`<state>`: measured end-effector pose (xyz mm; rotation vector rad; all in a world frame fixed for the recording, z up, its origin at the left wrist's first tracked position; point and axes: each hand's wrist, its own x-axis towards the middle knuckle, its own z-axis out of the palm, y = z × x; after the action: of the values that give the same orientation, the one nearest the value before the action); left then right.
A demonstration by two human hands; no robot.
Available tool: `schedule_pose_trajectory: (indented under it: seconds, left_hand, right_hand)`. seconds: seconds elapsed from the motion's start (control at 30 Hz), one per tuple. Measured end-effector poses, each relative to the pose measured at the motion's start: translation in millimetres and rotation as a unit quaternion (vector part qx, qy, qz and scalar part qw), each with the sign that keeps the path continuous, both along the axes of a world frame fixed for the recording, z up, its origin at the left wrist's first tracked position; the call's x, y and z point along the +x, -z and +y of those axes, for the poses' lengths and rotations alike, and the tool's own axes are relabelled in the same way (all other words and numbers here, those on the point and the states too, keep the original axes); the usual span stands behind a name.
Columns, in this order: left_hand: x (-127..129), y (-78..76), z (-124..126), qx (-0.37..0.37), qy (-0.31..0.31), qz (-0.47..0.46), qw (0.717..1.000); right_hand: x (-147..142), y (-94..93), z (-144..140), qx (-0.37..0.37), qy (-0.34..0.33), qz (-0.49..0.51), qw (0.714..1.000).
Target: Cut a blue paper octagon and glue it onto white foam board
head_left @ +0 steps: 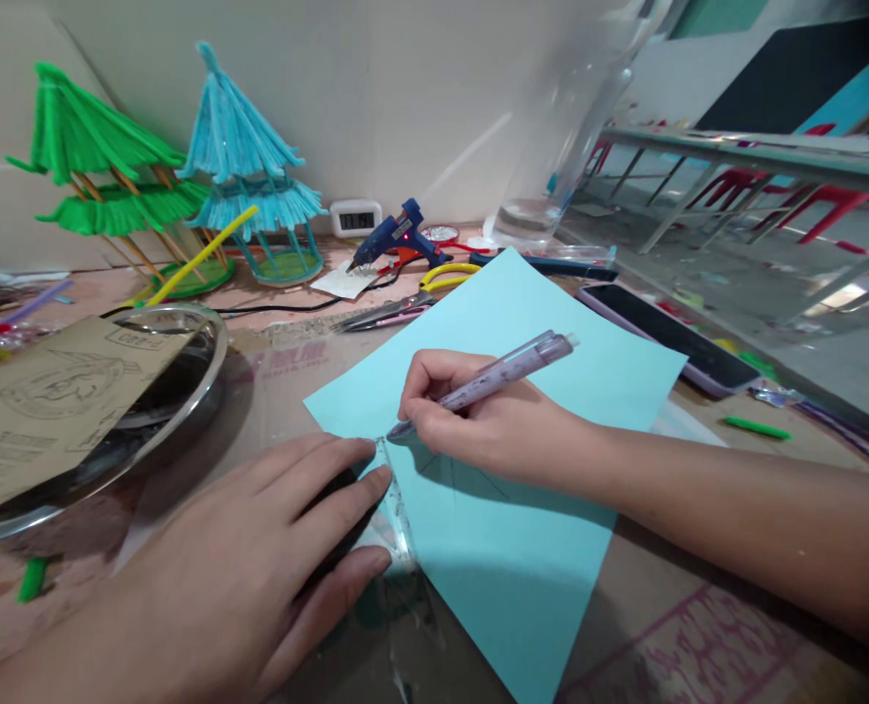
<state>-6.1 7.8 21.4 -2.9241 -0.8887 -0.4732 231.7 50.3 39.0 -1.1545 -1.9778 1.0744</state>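
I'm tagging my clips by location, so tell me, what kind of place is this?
Most likely a craft worktable in a workshop or classroom. Pointers: a blue glue gun by the wall, two pipe-cleaner pagoda models, and the right hand drawing with a pen on light blue paper.

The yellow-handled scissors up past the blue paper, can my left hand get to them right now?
Probably yes, once freed. The left hand presses a clear ruler on the blue paper. The scissors lie in the open beyond the paper's far corner; only a black cord runs near them.
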Motion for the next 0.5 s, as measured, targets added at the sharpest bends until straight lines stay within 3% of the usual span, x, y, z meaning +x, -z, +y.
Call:
schedule_pose_trajectory:
  seconds: [0.5]
  left_hand:
    - [0.2,-0.9,-0.8,-0.007,0.002,0.003,1.000]
  right_hand:
    - [-0.8,0.4,-1.1,0.008,-0.009,-0.003,1.000]
